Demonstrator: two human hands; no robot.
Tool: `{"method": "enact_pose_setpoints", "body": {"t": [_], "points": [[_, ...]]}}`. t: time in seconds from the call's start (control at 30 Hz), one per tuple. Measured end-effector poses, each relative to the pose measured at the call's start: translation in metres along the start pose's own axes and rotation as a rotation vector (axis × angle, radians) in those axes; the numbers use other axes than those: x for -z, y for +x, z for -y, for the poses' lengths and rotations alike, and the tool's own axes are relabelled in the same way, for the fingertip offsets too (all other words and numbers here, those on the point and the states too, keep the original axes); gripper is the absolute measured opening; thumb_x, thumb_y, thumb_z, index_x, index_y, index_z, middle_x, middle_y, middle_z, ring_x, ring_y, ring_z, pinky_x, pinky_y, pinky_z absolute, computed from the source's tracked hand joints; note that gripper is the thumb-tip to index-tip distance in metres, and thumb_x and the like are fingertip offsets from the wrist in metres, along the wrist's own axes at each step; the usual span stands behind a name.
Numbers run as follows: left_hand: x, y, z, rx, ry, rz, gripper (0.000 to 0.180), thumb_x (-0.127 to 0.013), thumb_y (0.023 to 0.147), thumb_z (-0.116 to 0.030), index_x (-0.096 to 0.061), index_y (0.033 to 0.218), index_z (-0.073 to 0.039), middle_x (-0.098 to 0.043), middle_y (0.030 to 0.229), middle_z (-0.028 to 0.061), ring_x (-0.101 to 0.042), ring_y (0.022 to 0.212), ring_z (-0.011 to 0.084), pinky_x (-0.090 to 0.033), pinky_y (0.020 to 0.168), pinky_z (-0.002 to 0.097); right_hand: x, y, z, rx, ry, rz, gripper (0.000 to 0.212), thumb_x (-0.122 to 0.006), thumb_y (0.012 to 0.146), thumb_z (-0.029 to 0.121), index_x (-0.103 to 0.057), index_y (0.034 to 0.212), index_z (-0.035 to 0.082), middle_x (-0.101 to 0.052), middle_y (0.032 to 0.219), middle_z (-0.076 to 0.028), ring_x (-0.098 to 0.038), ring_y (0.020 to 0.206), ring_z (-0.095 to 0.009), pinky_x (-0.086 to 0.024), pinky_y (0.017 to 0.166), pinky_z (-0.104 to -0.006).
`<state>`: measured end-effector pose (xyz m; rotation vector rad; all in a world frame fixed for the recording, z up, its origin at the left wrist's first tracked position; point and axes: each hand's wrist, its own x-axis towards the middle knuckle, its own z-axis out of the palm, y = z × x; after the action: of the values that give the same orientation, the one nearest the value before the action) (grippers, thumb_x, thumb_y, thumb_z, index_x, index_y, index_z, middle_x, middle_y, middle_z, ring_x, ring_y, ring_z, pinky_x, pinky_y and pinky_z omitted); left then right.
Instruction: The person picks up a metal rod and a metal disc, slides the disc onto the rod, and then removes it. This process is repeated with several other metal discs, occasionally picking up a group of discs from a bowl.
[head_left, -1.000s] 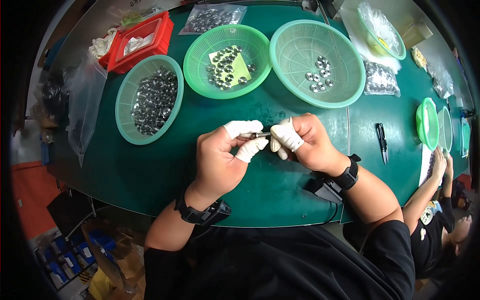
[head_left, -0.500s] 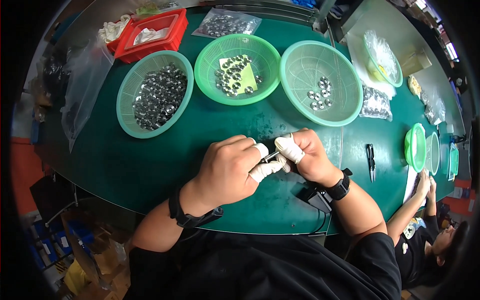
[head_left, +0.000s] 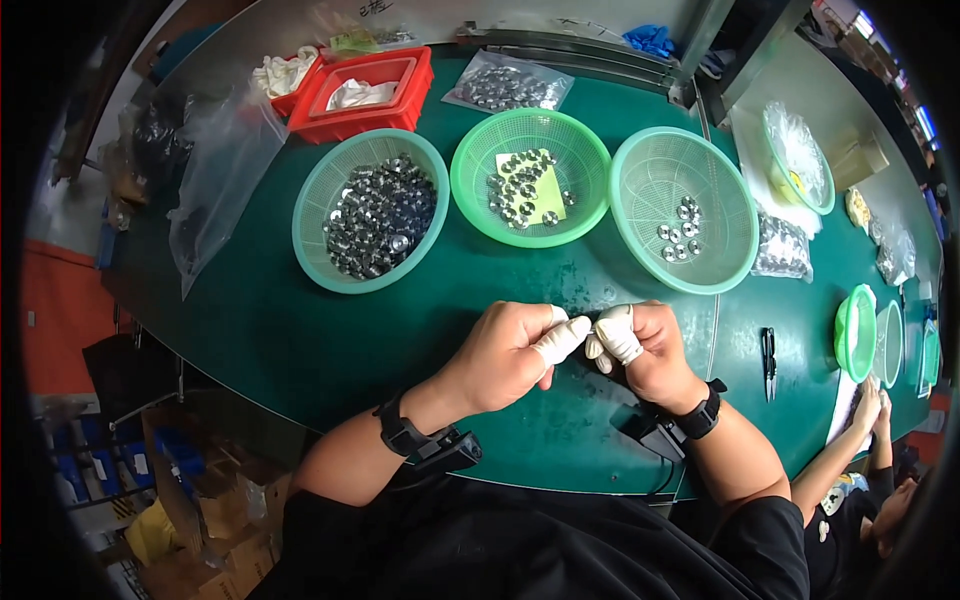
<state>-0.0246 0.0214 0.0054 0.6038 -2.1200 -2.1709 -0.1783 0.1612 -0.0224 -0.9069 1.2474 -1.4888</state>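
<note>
My left hand and my right hand meet over the table's middle, with white coverings on the thumbs and some fingers. Both are closed in a pinch, fingertips almost touching. A thin metal rod shows as a small glint between them, at the right fingers; the left fingers hide what they pinch. Beyond the hands stand three green mesh baskets. The left basket is heaped with small round metal parts. In the middle basket several lie on yellow paper; the right basket holds several more.
Black-handled pliers or snips lie right of my hands. Red trays with white cloth and a plastic bag of metal parts sit at the back. A co-worker's hands are at the far right, near smaller green baskets.
The view has shifted, so the table sits lower and to the right. My hands have drawn closer together; the metal rod that showed between them is now mostly covered by fingertips.
</note>
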Motion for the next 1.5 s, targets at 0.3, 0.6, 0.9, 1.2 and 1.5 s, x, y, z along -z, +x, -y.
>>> {"method": "enact_pose_setpoints", "body": {"t": [0.3, 0.6, 0.9, 1.2, 1.5], "points": [[-0.002, 0.003, 0.006, 0.106, -0.192, 0.025, 0.041, -0.047, 0.104, -0.026, -0.053, 0.068, -0.006, -0.057, 0.055, 0.0031, -0.047, 0.047, 0.0064, -0.035, 0.044, 0.0240, 0.002, 0.000, 0.003, -0.047, 0.003, 0.020, 0.030, -0.057, 0.101, 0.016, -0.065, 0.076, 0.001, -0.058, 0.063, 0.000, -0.047, 0.055, -0.006, -0.037, 0.050, -0.0238], [-0.004, 0.003, 0.013, -0.005, -0.165, 0.005, 0.033, -0.052, 0.101, -0.020, -0.056, 0.073, -0.002, -0.058, 0.059, 0.0046, -0.051, 0.049, 0.0095, -0.038, 0.045, 0.0242, 0.002, 0.000, 0.002, 0.003, -0.023, -0.008, 0.037, -0.055, 0.102, 0.020, -0.063, 0.070, 0.002, -0.055, 0.060, 0.000, -0.044, 0.052, -0.006, -0.035, 0.049, -0.0241], [0.005, -0.001, -0.002, -0.451, 0.502, -0.394, 0.009, -0.069, 0.088, -0.005, -0.064, 0.092, 0.001, -0.062, 0.070, 0.0126, -0.060, 0.056, 0.0198, -0.046, 0.051, 0.0312, 0.011, 0.003, 0.004, -0.087, 0.041, 0.018, 0.043, -0.051, 0.104, 0.025, -0.060, 0.067, 0.003, -0.054, 0.057, -0.001, -0.043, 0.049, -0.007, -0.031, 0.046, -0.0249], [0.048, 0.028, -0.046, -0.361, 0.781, -0.430, 0.035, -0.067, 0.087, -0.001, -0.063, 0.121, -0.003, -0.066, 0.088, 0.0086, -0.058, 0.060, 0.0121, -0.047, 0.056, 0.0262, 0.008, 0.005, 0.006, -0.079, -0.028, 0.091, 0.044, -0.051, 0.104, 0.025, -0.060, 0.067, 0.003, -0.056, 0.056, -0.001, -0.043, 0.048, -0.007, -0.032, 0.046, -0.0247], [0.167, -0.006, -0.020, -0.105, 1.221, -0.604, 0.034, -0.056, 0.093, -0.005, -0.058, 0.127, -0.001, -0.062, 0.108, 0.0184, -0.062, 0.096, 0.0353, -0.049, 0.085, 0.0390, 0.007, 0.004, 0.011, -0.100, -0.029, 0.124, 0.043, -0.052, 0.104, 0.024, -0.060, 0.068, 0.002, -0.054, 0.058, 0.000, -0.044, 0.050, -0.006, -0.035, 0.048, -0.0249]]}}
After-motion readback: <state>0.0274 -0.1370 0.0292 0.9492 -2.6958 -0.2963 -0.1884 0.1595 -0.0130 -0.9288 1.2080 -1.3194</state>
